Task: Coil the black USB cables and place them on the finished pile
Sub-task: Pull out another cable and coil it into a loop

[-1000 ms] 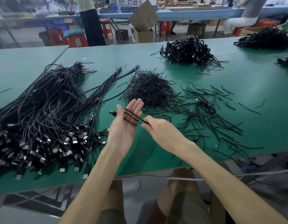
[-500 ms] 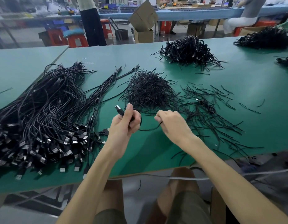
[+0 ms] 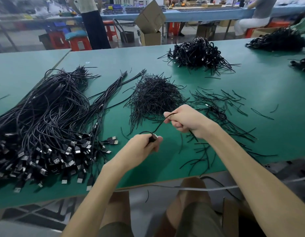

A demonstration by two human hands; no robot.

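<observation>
My left hand (image 3: 144, 146) grips a coiled black USB cable (image 3: 152, 138) above the green table (image 3: 251, 93); the plug shows between its fingers. My right hand (image 3: 186, 121) sits a little higher and to the right, fingers curled round a thin black strand (image 3: 159, 126) that runs down to the coil. A big heap of uncoiled USB cables (image 3: 45, 127) with metal plugs lies at the left. A pile of coiled cables (image 3: 196, 54) rests at the far middle of the table.
A mound of short black ties (image 3: 155, 98) lies just beyond my hands, with loose ties (image 3: 221, 106) scattered to the right. More cable piles (image 3: 280, 41) sit at the far right. Stools, cardboard boxes and people stand behind the table. The table's front edge is near my knees.
My left hand went from flat with the cable looped over its palm to closed around the coil, and dropped lower. My right hand rose and now pulls a thin strand up from the coil.
</observation>
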